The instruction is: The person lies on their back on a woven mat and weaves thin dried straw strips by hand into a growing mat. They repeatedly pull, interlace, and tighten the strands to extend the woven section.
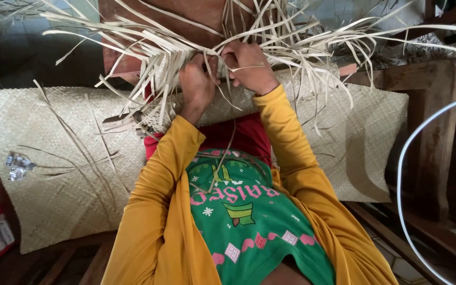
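Looking down past the green shirt and the yellow sleeves, both arms run straight out and meet at the work. The left hand is knuckles up, fingers curled tight around a bundle of pale strips, which fan out up and to the left from its grip. Right beside it, almost touching, the right hand is bent at the wrist, fingers pinched shut on more strips where they cross; those spray off to the right. The loose ends arch over both hands and hide the fingertips. Under the forearms lies the woven mat, flat, with a few stray strips across it. On the mat's left part sits a crumpled foil scrap. At the right curves a white cable.
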